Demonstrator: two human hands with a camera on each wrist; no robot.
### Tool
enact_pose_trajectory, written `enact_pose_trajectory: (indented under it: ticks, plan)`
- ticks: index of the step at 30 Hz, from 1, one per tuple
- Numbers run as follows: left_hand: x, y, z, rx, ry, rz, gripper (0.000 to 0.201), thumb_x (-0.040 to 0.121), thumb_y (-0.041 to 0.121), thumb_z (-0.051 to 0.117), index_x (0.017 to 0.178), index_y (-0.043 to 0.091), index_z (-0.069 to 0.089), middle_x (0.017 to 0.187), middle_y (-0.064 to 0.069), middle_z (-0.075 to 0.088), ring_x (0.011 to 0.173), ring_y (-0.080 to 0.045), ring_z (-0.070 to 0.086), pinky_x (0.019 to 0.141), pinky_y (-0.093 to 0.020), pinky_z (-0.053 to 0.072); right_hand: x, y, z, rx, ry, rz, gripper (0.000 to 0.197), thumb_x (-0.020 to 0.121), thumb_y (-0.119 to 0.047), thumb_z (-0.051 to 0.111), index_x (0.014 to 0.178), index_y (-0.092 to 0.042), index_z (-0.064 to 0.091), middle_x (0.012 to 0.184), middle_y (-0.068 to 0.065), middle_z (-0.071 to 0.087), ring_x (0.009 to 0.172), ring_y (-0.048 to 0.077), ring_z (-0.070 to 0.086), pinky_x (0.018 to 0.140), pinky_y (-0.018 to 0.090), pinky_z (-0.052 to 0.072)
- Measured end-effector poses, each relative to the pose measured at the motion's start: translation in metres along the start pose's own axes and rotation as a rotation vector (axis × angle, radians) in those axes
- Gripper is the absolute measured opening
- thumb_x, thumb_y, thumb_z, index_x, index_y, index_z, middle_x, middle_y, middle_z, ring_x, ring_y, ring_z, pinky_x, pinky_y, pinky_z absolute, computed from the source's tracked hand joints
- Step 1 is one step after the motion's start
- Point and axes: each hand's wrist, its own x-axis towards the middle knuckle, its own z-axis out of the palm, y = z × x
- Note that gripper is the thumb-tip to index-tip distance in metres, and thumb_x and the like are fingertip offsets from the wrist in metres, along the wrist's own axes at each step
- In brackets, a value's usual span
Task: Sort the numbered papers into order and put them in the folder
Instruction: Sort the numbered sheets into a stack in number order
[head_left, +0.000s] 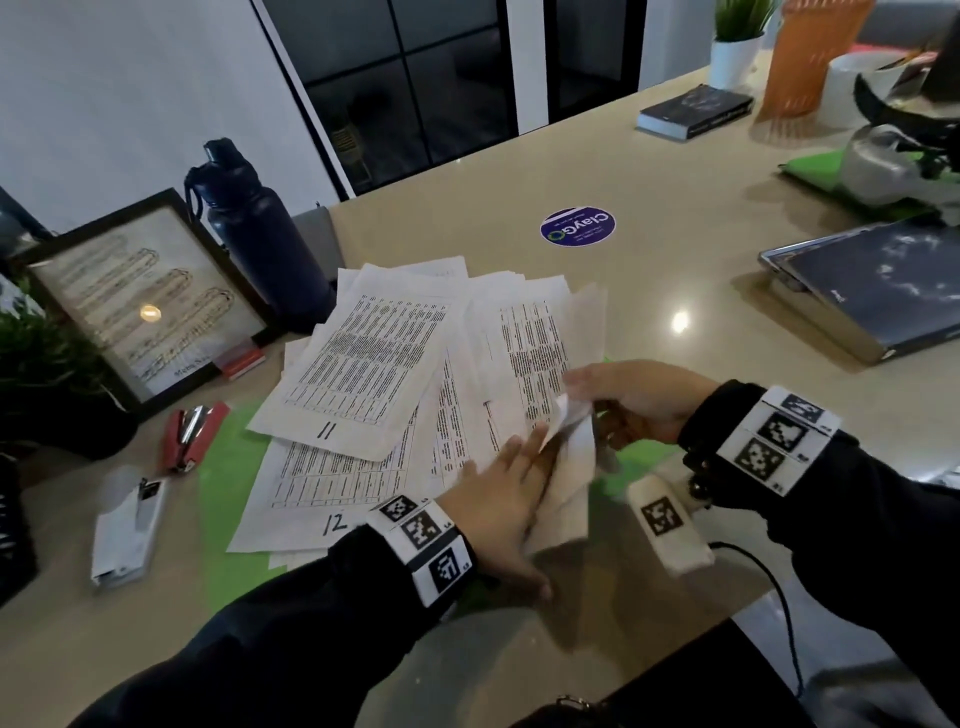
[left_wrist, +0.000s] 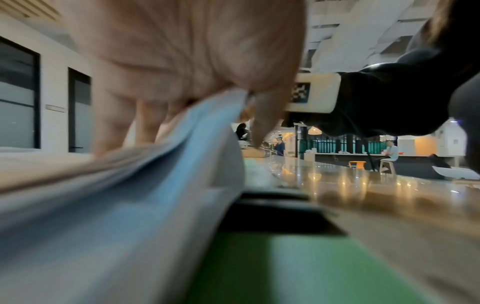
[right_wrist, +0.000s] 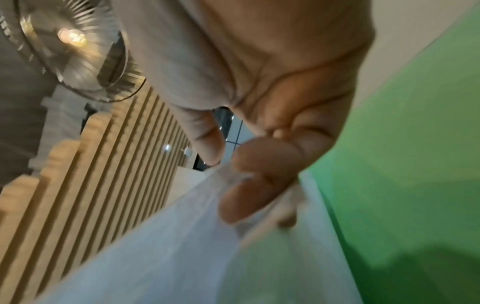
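A loose spread of printed papers (head_left: 395, 374) lies on a green folder (head_left: 228, 483) on the beige table. Sheets marked 11 (head_left: 328, 430) and 12 (head_left: 335, 522) show at the front. My left hand (head_left: 511, 488) rests flat with straight fingers on the papers' right part, pressing them down; the left wrist view shows the palm (left_wrist: 182, 61) over lifted sheets (left_wrist: 155, 164). My right hand (head_left: 613, 400) pinches the curled right edges of a few sheets (head_left: 569, 415). In the right wrist view its thumb (right_wrist: 207, 144) and fingers (right_wrist: 249, 185) close on white paper (right_wrist: 182, 236) above the folder (right_wrist: 402, 164).
A framed picture (head_left: 145, 301), dark bottle (head_left: 260, 234), red stapler (head_left: 192, 434) and white device (head_left: 127, 530) stand left of the papers. A closed laptop (head_left: 872, 291), book (head_left: 693, 111), plant pot (head_left: 735, 57) and green item (head_left: 815, 166) occupy the right and back. A round sticker (head_left: 577, 226) marks the table.
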Motion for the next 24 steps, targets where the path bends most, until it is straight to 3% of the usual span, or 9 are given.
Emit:
enact_pose_trajectory:
  ticks: [3,5,6,8,11,14,17,20,24]
  plan:
    - [-0.003,-0.004,-0.01,-0.303,0.421,-0.024,0.086,0.083,0.032,0.056,0.15,0.016,0.005,0.151,-0.014,0.029,0.117,-0.035,0.053,0.093,-0.042,0.047,0.002,-0.021,-0.005,0.216,0.016,-0.092,0.013,0.098,-0.022,0.04,0.107,-0.017,0.047,0.069,0.011,0.053,0.043,0.018,0.061,0.035,0.017,0.041]
    - [-0.006,-0.009,-0.021,-0.428,0.678,-0.133,0.054,0.088,0.028,0.04,0.138,0.008,0.039,0.122,-0.018,0.059,0.101,-0.034,0.061,0.083,-0.033,0.046,0.006,-0.03,-0.011,0.283,0.091,-0.167,0.017,0.099,-0.02,0.039,0.115,-0.027,0.04,0.073,0.01,0.053,0.049,0.02,0.063,0.039,0.02,0.046]
    - [-0.006,-0.014,-0.025,-0.479,0.745,-0.191,0.047,0.09,0.031,0.037,0.124,0.003,0.053,0.108,-0.02,0.065,0.096,-0.034,0.063,0.078,-0.03,0.045,0.009,-0.03,-0.014,0.233,0.151,-0.201,0.025,0.098,-0.018,0.041,0.121,-0.028,0.037,0.079,0.012,0.056,0.054,0.023,0.063,0.044,0.024,0.049]
    - [-0.007,-0.026,-0.028,-0.586,0.828,-0.277,0.047,0.089,0.034,0.037,0.107,-0.001,0.062,0.096,-0.024,0.068,0.091,-0.035,0.065,0.077,-0.034,0.049,0.014,-0.026,-0.016,0.035,0.253,-0.228,0.043,0.096,-0.014,0.046,0.136,-0.023,0.032,0.089,0.017,0.06,0.066,0.027,0.06,0.057,0.032,0.052]
    - [-0.009,-0.038,-0.03,-0.702,0.878,-0.345,0.041,0.097,0.03,0.044,0.099,-0.005,0.066,0.093,-0.027,0.068,0.09,-0.036,0.065,0.071,-0.031,0.046,0.019,-0.009,-0.015,-0.178,0.225,-0.118,0.052,0.094,-0.018,0.053,0.141,-0.017,0.03,0.094,0.016,0.06,0.072,0.024,0.056,0.061,0.034,0.049]
    - [-0.013,-0.036,-0.032,-0.77,0.85,-0.314,0.038,0.099,0.021,0.041,0.098,-0.009,0.064,0.095,-0.03,0.066,0.093,-0.033,0.064,0.067,-0.026,0.036,0.019,-0.001,-0.009,-0.12,0.138,-0.016,0.047,0.095,-0.035,0.048,0.137,-0.019,0.034,0.101,0.017,0.06,0.077,0.027,0.058,0.064,0.035,0.05]
    - [-0.012,-0.033,-0.031,-0.728,0.799,-0.301,0.045,0.098,0.027,0.043,0.088,-0.013,0.062,0.086,-0.034,0.064,0.084,-0.041,0.063,0.064,-0.031,0.033,0.021,-0.001,-0.009,-0.022,0.175,-0.006,0.044,0.094,-0.047,0.043,0.128,-0.018,0.041,0.102,0.018,0.061,0.077,0.03,0.06,0.065,0.039,0.053]
    - [-0.006,-0.032,-0.029,-0.637,0.732,-0.269,0.062,0.085,0.044,0.034,0.087,-0.01,0.065,0.084,-0.027,0.067,0.082,-0.035,0.064,0.067,-0.033,0.041,0.021,-0.003,-0.011,0.008,0.182,-0.013,0.048,0.094,-0.048,0.042,0.122,-0.01,0.05,0.098,0.018,0.06,0.071,0.029,0.061,0.059,0.037,0.055]
    - [-0.004,-0.033,-0.028,-0.533,0.747,-0.245,0.056,0.08,0.036,0.03,0.098,-0.003,0.065,0.091,-0.02,0.068,0.086,-0.031,0.062,0.068,-0.029,0.038,0.023,-0.002,-0.017,-0.051,0.318,-0.036,0.039,0.096,-0.036,0.044,0.119,-0.006,0.053,0.1,0.016,0.063,0.072,0.028,0.061,0.056,0.031,0.05]
